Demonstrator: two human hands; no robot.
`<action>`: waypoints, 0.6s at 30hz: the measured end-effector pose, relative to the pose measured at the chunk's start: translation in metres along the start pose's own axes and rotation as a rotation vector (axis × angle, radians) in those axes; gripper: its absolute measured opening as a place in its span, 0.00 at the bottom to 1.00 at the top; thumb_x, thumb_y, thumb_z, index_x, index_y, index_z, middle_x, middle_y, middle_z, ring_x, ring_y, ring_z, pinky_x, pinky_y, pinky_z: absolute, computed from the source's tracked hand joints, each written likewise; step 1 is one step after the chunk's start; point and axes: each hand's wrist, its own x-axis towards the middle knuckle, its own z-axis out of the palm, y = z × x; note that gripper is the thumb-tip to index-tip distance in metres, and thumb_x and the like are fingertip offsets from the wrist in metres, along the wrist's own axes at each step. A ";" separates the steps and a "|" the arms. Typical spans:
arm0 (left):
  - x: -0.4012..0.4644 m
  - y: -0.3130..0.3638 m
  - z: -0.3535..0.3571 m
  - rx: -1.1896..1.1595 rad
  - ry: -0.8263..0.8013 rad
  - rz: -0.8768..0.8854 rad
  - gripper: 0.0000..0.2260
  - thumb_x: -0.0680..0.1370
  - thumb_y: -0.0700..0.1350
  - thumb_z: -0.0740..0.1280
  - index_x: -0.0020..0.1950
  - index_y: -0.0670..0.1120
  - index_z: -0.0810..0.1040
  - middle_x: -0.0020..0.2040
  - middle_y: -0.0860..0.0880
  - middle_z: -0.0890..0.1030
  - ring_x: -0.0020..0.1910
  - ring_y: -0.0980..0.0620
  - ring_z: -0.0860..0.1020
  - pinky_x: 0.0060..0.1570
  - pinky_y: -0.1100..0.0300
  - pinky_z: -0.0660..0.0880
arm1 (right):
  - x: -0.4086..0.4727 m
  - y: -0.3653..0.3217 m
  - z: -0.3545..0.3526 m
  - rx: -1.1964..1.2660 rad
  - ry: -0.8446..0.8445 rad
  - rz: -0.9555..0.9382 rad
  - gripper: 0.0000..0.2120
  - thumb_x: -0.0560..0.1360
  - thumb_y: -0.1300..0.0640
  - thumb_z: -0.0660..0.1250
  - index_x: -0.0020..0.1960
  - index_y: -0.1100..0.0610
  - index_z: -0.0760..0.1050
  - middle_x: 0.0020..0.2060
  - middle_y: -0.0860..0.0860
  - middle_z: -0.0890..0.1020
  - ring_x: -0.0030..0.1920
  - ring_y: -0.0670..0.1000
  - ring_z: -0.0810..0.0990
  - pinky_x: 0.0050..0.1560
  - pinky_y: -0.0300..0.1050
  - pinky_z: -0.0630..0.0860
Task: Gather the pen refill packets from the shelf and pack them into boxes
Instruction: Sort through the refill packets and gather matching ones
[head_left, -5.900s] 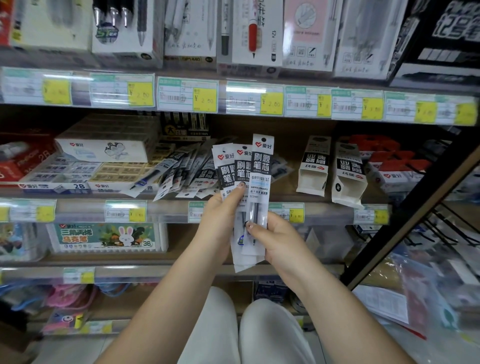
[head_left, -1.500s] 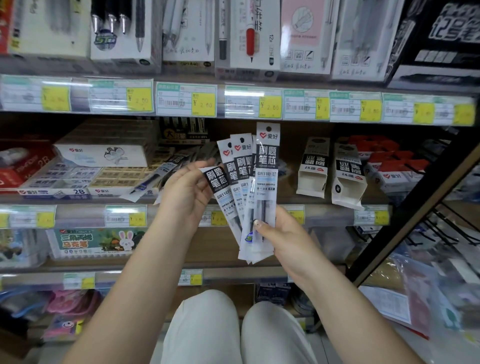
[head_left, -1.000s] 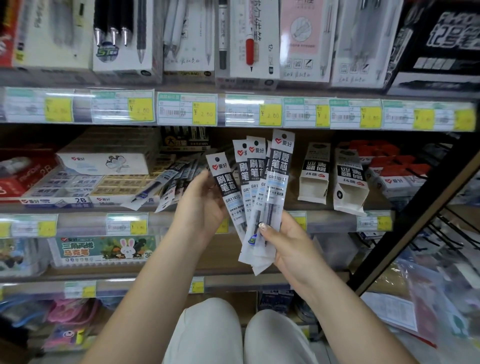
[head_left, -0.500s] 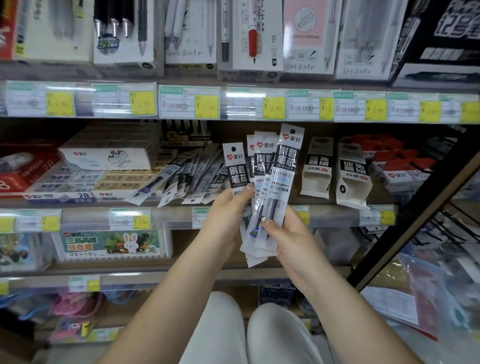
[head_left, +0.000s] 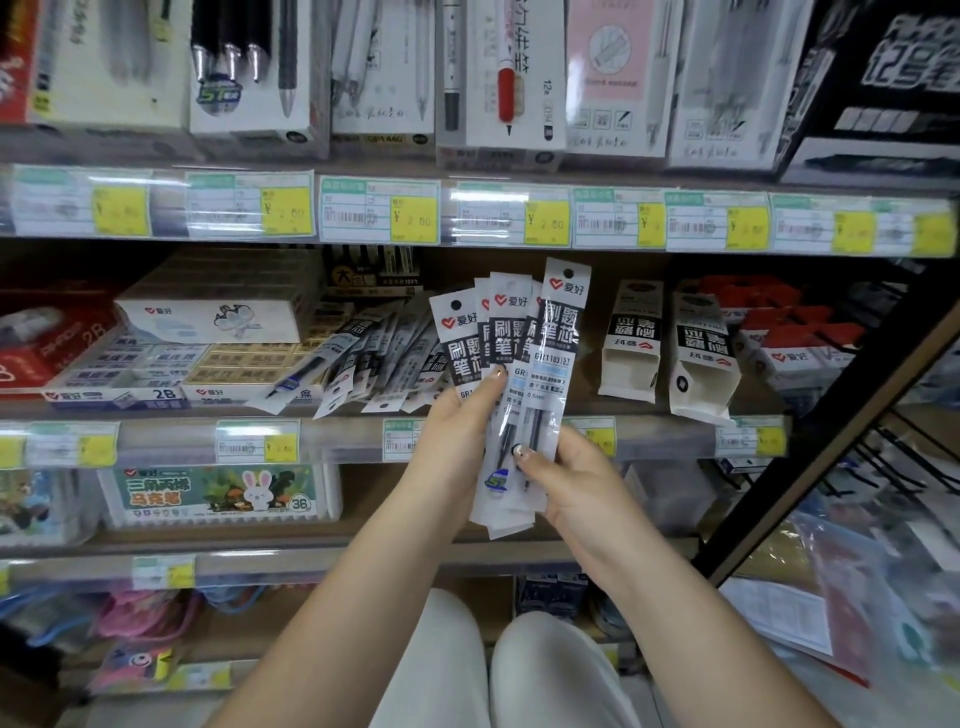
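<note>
I hold a fanned bunch of several pen refill packets (head_left: 550, 332), clear sleeves with black-and-white headers, upright in front of the middle shelf. My right hand (head_left: 571, 488) grips the bunch near its lower end, thumb on the front. My left hand (head_left: 457, 431) holds the leftmost packet (head_left: 460, 338) against the bunch from the left. More refill packets (head_left: 374, 358) lie in a loose pile on the shelf just left of my hands. Two white-and-black boxes (head_left: 631, 340) (head_left: 701, 358) stand open-ended and upside down on the shelf to the right.
Flat eraser boxes (head_left: 208, 317) are stacked on the shelf at left, red-topped boxes (head_left: 779, 338) at right. Pen display boxes (head_left: 498, 73) fill the shelf above. A black slanted rack post (head_left: 831, 405) crosses at right. My knees (head_left: 519, 670) are below.
My left hand fetched another packet from the shelf pile and brought it against the left side of the bunch. My right hand kept the bunch upright, nearly still.
</note>
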 end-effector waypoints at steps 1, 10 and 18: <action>0.000 0.000 0.000 -0.004 -0.002 -0.006 0.10 0.80 0.47 0.62 0.54 0.43 0.80 0.44 0.45 0.85 0.41 0.49 0.83 0.37 0.57 0.78 | 0.000 0.000 0.000 -0.003 -0.003 0.004 0.14 0.79 0.66 0.60 0.54 0.50 0.78 0.51 0.53 0.84 0.53 0.54 0.82 0.58 0.59 0.76; -0.001 0.000 0.001 -0.086 0.008 -0.072 0.15 0.80 0.53 0.60 0.59 0.46 0.79 0.52 0.44 0.84 0.52 0.44 0.82 0.53 0.47 0.77 | 0.000 -0.001 0.000 -0.060 -0.005 0.039 0.13 0.79 0.65 0.60 0.54 0.51 0.78 0.50 0.50 0.85 0.52 0.51 0.83 0.59 0.56 0.77; -0.003 0.002 0.007 -0.061 0.043 0.017 0.12 0.81 0.49 0.59 0.52 0.47 0.80 0.46 0.46 0.85 0.45 0.48 0.84 0.47 0.53 0.79 | -0.001 -0.002 0.001 -0.037 0.006 0.023 0.14 0.79 0.65 0.60 0.53 0.50 0.79 0.48 0.49 0.85 0.50 0.51 0.83 0.54 0.51 0.78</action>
